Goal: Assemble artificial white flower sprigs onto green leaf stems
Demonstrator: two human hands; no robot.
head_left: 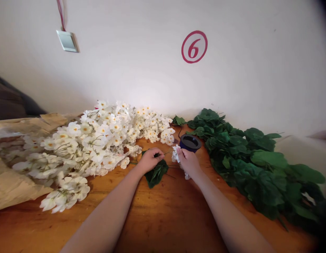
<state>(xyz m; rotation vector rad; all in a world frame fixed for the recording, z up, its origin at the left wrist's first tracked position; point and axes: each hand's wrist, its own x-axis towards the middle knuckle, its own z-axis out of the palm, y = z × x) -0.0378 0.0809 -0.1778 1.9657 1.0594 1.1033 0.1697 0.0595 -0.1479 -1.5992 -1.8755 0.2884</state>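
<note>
Over the middle of the wooden table, my right hand (188, 160) is closed around a small bunch of white artificial flowers (176, 154), partly hidden by my fingers. My left hand (150, 160) pinches a thin stem (168, 152) that runs across to those flowers. Below my left hand lies a sprig of dark green artificial leaves (155, 174), with thin stems reaching to the right under the gap between my hands. Just behind my right hand stands a dark round container (190, 141) with a black rim.
White flowers with yellow centres (105, 137) are heaped on the left, partly in brown paper (12, 182). Green leaves (244, 161) form a long pile on the right. Behind the wooden table (157, 218) rises a white wall (142, 52) with a red circled 6 (194, 46).
</note>
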